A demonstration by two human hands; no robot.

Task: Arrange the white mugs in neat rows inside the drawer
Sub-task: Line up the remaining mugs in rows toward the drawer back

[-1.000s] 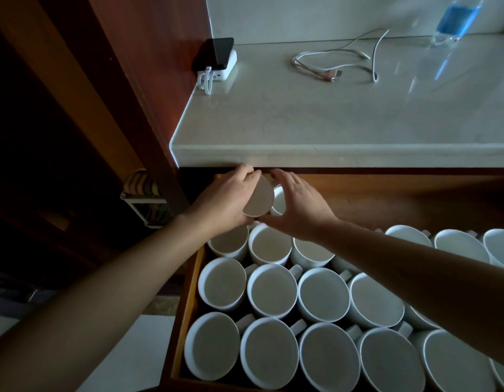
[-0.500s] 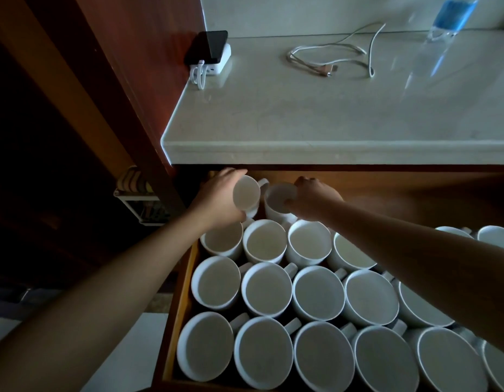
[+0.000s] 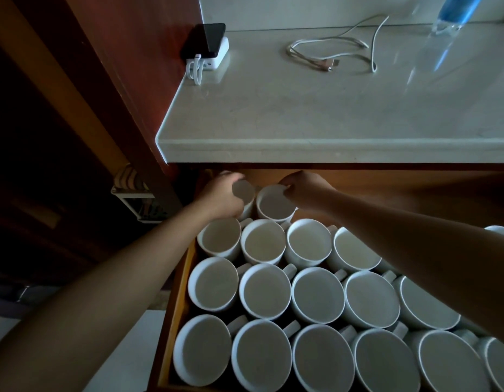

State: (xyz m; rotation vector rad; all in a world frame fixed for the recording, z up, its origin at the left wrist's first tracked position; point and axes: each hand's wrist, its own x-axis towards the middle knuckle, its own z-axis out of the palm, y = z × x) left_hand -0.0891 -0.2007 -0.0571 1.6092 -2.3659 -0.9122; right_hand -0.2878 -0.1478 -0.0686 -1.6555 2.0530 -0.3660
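The open wooden drawer (image 3: 175,315) holds several white mugs in rows, mouths up, handles pointing right. At the back left corner, under the counter edge, my left hand (image 3: 221,198) grips a white mug (image 3: 243,193) that is tilted toward me. Just right of it stands another white mug (image 3: 274,205), upright in the back row, and my right hand (image 3: 304,188) pinches its far rim. Both forearms reach in over the front rows and hide parts of them on the right.
A pale stone counter (image 3: 329,123) overhangs the drawer's back. On it lie a phone on a white power bank (image 3: 207,45), a coiled white cable (image 3: 335,52) and a blue-capped water bottle (image 3: 448,18). Dark wood panelling and a small rack (image 3: 135,199) stand to the left.
Both hands have gone deeper and lower into the drawer's back row. The right-hand mug has come down to stand upright; the left-hand mug stays tilted in my grip.
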